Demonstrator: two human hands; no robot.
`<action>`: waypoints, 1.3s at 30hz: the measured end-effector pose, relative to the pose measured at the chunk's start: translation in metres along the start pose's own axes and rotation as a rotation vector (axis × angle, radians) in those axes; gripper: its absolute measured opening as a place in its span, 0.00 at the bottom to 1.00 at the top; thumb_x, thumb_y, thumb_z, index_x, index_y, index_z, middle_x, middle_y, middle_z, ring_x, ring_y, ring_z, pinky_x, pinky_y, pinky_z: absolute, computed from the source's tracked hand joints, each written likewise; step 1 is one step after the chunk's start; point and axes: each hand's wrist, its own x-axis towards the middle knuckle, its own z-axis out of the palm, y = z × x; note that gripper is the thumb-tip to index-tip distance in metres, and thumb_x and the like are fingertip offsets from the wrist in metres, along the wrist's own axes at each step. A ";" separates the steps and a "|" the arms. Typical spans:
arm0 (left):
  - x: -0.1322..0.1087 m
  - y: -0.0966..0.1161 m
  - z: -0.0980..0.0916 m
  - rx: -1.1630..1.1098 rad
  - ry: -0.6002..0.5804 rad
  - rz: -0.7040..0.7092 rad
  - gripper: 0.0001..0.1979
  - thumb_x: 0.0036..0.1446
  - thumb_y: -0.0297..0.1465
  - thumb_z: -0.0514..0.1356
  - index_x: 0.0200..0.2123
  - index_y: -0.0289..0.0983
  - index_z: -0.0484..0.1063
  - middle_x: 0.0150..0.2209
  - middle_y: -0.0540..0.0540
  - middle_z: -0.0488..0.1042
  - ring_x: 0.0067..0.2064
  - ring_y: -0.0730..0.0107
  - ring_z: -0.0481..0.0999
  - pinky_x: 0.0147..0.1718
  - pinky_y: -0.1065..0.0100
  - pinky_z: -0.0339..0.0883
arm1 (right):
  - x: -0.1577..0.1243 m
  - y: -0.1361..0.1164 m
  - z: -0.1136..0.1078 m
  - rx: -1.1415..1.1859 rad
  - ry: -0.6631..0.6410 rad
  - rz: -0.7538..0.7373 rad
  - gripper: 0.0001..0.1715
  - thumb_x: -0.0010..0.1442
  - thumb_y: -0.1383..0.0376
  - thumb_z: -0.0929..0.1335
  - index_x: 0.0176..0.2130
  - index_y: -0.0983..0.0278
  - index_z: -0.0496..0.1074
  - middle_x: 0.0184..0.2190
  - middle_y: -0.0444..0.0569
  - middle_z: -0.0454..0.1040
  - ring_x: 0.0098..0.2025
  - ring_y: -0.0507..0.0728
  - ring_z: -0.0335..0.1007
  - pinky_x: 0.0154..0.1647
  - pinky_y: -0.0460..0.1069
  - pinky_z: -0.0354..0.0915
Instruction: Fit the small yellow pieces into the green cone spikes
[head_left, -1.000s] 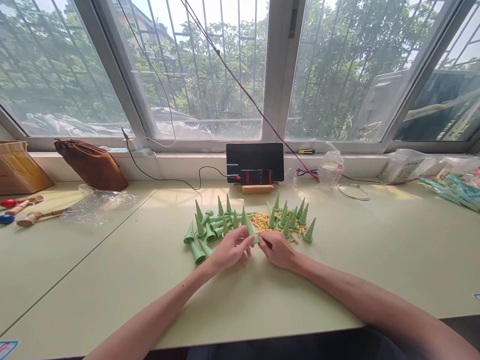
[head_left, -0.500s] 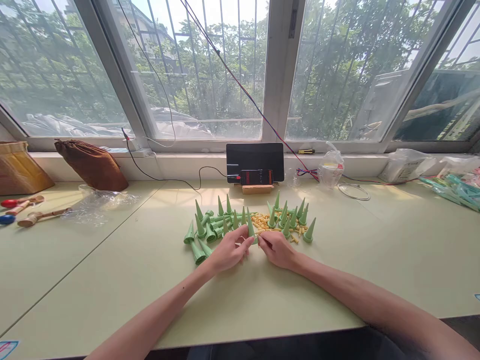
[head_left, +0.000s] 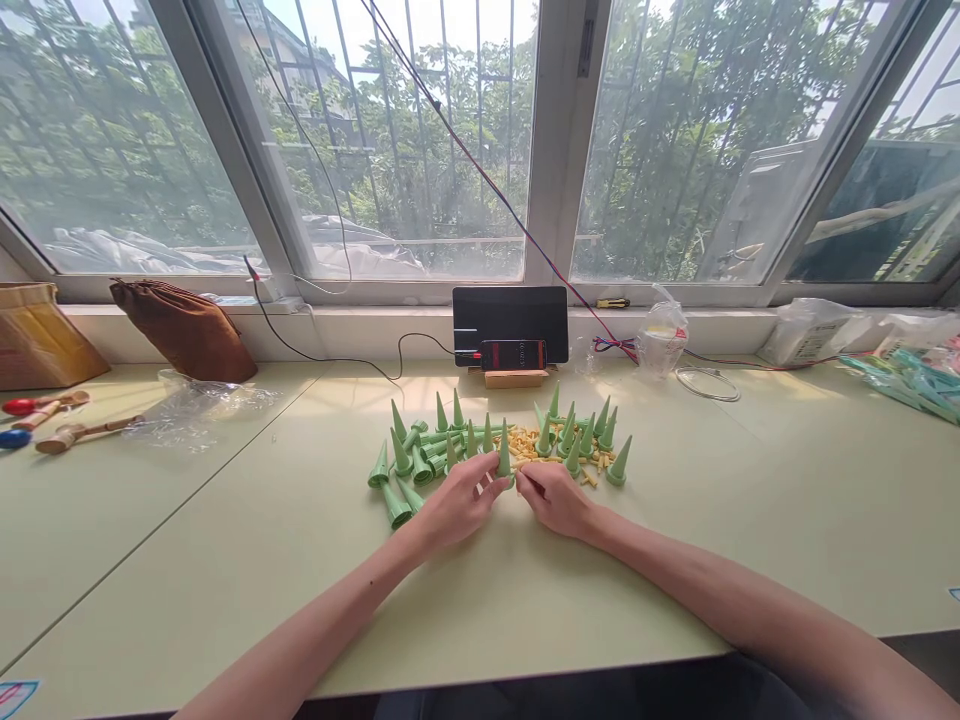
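My left hand (head_left: 466, 492) grips a green plastic cone (head_left: 504, 450) by its lower part, its tip pointing up. Close against the cone's right side is my right hand (head_left: 556, 496), fingers pinched together; what they hold is too small and hidden to make out. Beyond both hands lie small yellow pegs (head_left: 523, 443) in a loose pile. Several green cones stand among the pegs on the right, such as one cone (head_left: 619, 462) at the outer edge. More green cones (head_left: 399, 505) stand or lie on their sides left of my left hand.
At the back a phone (head_left: 514, 354) rests on a small stand before a black tablet (head_left: 510, 310). A cup in a plastic bag (head_left: 663, 335) is to its right. On the left are a brown pouch (head_left: 184, 330), clear plastic wrap (head_left: 199, 410) and wooden toys (head_left: 82, 435).
The cone in my left hand has turned more upright and shifted slightly right. My right hand stays almost in place beside it.
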 end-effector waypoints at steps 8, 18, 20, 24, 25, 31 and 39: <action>-0.002 -0.006 -0.001 0.253 0.015 0.093 0.09 0.65 0.35 0.50 0.32 0.39 0.62 0.32 0.50 0.63 0.28 0.72 0.62 0.28 0.70 0.58 | 0.001 -0.002 0.000 0.013 0.001 0.002 0.19 0.66 0.66 0.58 0.23 0.62 0.54 0.19 0.39 0.55 0.21 0.49 0.50 0.26 0.46 0.50; 0.002 -0.006 0.001 0.336 0.125 0.037 0.12 0.65 0.39 0.52 0.47 0.41 0.68 0.36 0.48 0.69 0.28 0.72 0.68 0.29 0.69 0.63 | 0.004 -0.001 0.003 -0.034 0.138 0.066 0.20 0.66 0.65 0.59 0.23 0.62 0.51 0.19 0.39 0.52 0.21 0.49 0.45 0.24 0.47 0.47; 0.003 -0.004 0.001 0.178 0.157 -0.036 0.15 0.64 0.42 0.53 0.48 0.41 0.68 0.37 0.47 0.71 0.29 0.71 0.71 0.29 0.70 0.65 | 0.005 -0.001 0.003 -0.043 0.162 0.085 0.20 0.67 0.65 0.58 0.23 0.62 0.51 0.19 0.39 0.52 0.21 0.49 0.45 0.24 0.47 0.47; 0.006 0.001 -0.002 -0.246 0.069 -0.298 0.25 0.62 0.51 0.49 0.31 0.35 0.70 0.28 0.47 0.71 0.24 0.72 0.71 0.20 0.72 0.62 | 0.005 -0.001 0.001 -0.042 0.192 0.104 0.20 0.67 0.65 0.58 0.24 0.62 0.52 0.19 0.39 0.54 0.21 0.49 0.47 0.25 0.46 0.49; 0.007 0.002 -0.002 -0.369 0.009 -0.361 0.28 0.61 0.53 0.49 0.27 0.34 0.69 0.27 0.46 0.71 0.23 0.72 0.71 0.18 0.72 0.61 | 0.005 -0.001 0.001 -0.040 0.192 0.100 0.20 0.67 0.65 0.58 0.24 0.62 0.53 0.20 0.39 0.54 0.21 0.49 0.47 0.25 0.46 0.49; 0.007 0.002 -0.001 -0.873 -0.184 -0.462 0.30 0.56 0.53 0.57 0.20 0.30 0.71 0.25 0.43 0.71 0.23 0.76 0.68 0.20 0.72 0.60 | 0.004 0.002 0.003 -0.032 0.134 0.039 0.17 0.67 0.66 0.58 0.25 0.62 0.55 0.21 0.41 0.59 0.22 0.49 0.52 0.27 0.46 0.52; 0.006 0.000 0.000 -0.963 -0.171 -0.521 0.27 0.54 0.50 0.62 0.21 0.29 0.74 0.24 0.45 0.71 0.24 0.76 0.68 0.23 0.73 0.60 | 0.003 -0.001 0.003 -0.012 0.064 0.006 0.17 0.67 0.67 0.58 0.25 0.62 0.54 0.22 0.43 0.62 0.24 0.50 0.55 0.28 0.46 0.54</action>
